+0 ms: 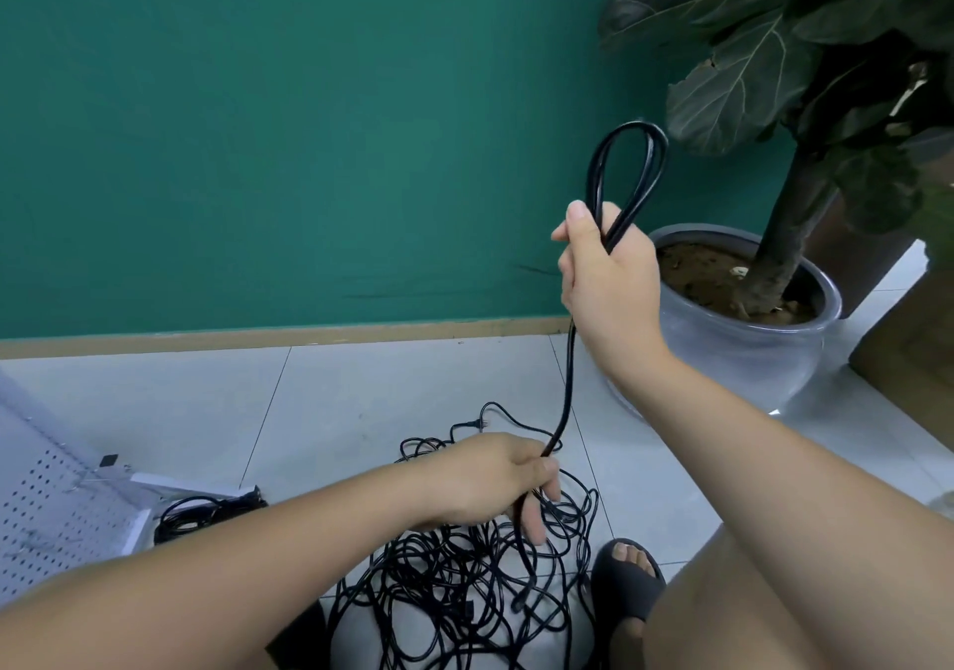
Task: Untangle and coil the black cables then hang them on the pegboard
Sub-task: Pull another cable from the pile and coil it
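Green wall (pixel 258 127) filling the view from 9 to 1 o'clock, meeting a pale tiled floor (pixel 361 385) along a wooden skirting; potted plant (pixel 774 76) standing at 2 o'clock, its grey pot (pixel 748 354) sitting on the floor at 3 o'clock; white pegboard (pixel 57 504) lying at 8 o'clock, nothing seen hanging on it; tangle of black cables (pixel 464 592) sprawling on the floor at 6 o'clock, a dark sandal (pixel 627 581) resting just beside it at 5 o'clock; one small bundle (pixel 201 512) lying at 7 o'clock against the pegboard's edge, whether neatly coiled cannot be told.

Right hand (pixel 609 277) raised at 1 o'clock of the tangle, grasping a few long loops (pixel 627 174) that are standing up above the fist; a single strand (pixel 569 385) running down from it to the left hand (pixel 495 478), which is curling fingers and thumb round that strand just above the tangle, the tail dropping on into the heap.

Step in hand, as judged: coiling, one cable being drawn out of the heap and gathered loop by loop; most of the task appearing undone; hanging not yet begun. Next move calling for the left hand sliding down the strand and feeding a fresh length up to the right hand, teasing it free of crossings; a snag in the heap is likely to be dragging neighbouring cables up with it.
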### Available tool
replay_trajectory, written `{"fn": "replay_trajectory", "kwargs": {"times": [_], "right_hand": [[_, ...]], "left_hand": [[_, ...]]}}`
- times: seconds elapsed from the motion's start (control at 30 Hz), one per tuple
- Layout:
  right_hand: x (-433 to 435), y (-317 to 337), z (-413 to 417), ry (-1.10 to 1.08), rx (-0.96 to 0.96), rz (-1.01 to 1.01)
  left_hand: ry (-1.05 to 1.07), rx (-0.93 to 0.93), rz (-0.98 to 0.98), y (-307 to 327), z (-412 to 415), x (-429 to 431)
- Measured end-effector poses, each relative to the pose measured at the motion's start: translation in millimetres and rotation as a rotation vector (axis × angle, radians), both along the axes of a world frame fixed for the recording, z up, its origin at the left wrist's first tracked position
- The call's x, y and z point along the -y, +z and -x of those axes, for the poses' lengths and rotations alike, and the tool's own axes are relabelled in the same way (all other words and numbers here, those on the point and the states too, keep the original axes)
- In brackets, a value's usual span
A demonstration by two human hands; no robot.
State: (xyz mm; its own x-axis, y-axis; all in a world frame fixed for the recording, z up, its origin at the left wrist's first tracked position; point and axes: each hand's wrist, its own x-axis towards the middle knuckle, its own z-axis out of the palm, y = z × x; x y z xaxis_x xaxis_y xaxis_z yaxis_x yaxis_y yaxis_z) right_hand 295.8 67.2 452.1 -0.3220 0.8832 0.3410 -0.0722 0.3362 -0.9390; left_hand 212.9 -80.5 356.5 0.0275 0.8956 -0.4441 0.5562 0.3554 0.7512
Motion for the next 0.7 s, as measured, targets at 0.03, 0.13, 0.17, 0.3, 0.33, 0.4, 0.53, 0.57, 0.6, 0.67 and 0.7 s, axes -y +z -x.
{"fn": "replay_trajectory", "kwargs": {"times": [0.03,0.13,0.17,0.3,0.33,0.4,0.53,0.57,0.6,0.67,0.7], "right_hand": [[-4,-2,-1,-0.019,0.038,-0.044],[-14,-9,-5,-0.046,0.198,-0.17],[-17,-11,-6,-0.042,0.259,-0.195],[-24,-25,-4,-0.015,0.525,-0.295],[-24,-29,-3,0.014,0.566,-0.306],[-20,-35,-3,0.116,0.623,-0.324],[-1,-36,-4,0.354,0.632,-0.261],[5,-34,-5,0.393,0.619,-0.239],[12,-34,-6,0.429,0.62,-0.233],[25,-32,-7,0.528,0.64,-0.261],[33,-32,-7,0.588,0.649,-0.283]], "left_hand": [[-0.005,-0.017,-0.03,4,0,1],[0.025,-0.163,-0.169,19,4,4],[0.038,-0.214,-0.224,24,7,6],[0.116,-0.248,-0.406,48,25,11],[0.144,-0.245,-0.448,55,30,13],[0.22,-0.216,-0.522,67,41,17],[0.427,-0.136,-0.652,83,65,22],[0.481,-0.101,-0.684,87,71,23],[0.525,-0.074,-0.712,90,76,25],[0.563,-0.061,-0.76,95,83,28],[0.569,-0.069,-0.778,97,84,29]]}}
